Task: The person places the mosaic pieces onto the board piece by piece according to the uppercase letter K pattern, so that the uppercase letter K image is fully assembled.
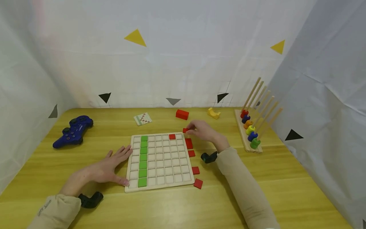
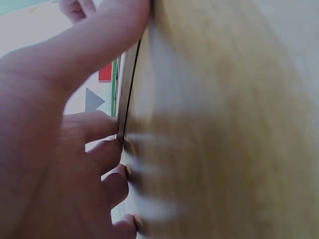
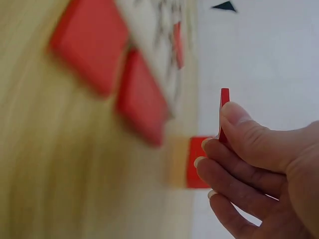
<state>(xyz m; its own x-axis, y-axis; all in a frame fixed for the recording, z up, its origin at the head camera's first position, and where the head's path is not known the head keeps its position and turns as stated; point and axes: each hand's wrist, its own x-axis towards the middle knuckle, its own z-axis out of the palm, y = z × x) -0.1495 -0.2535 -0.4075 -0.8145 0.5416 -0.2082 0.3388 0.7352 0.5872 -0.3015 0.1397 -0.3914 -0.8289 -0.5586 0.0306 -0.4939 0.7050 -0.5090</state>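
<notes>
A wooden grid board [image 1: 160,188] lies flat on the table. One column near its left side carries green square tiles [image 1: 142,157], and a single red tile [image 1: 172,136] sits in the top row toward the right. My left hand [image 1: 108,167] rests at the board's left edge, fingers spread, thumb by the lower left corner. Near the upper right corner, my right hand [image 1: 201,131] pinches a red square tile [image 3: 225,95] between thumb and fingers, raised off the table in the right wrist view. Several loose red tiles [image 1: 198,183] lie along the board's right side.
Behind the board are a patterned card [image 1: 143,119], a red block [image 1: 182,114] and a yellow curved block [image 1: 213,113]. A blue game controller [image 1: 73,131] lies at the left. On the right stands a pegged wooden rack [image 1: 241,130] with coloured rings. White sheeting surrounds the table.
</notes>
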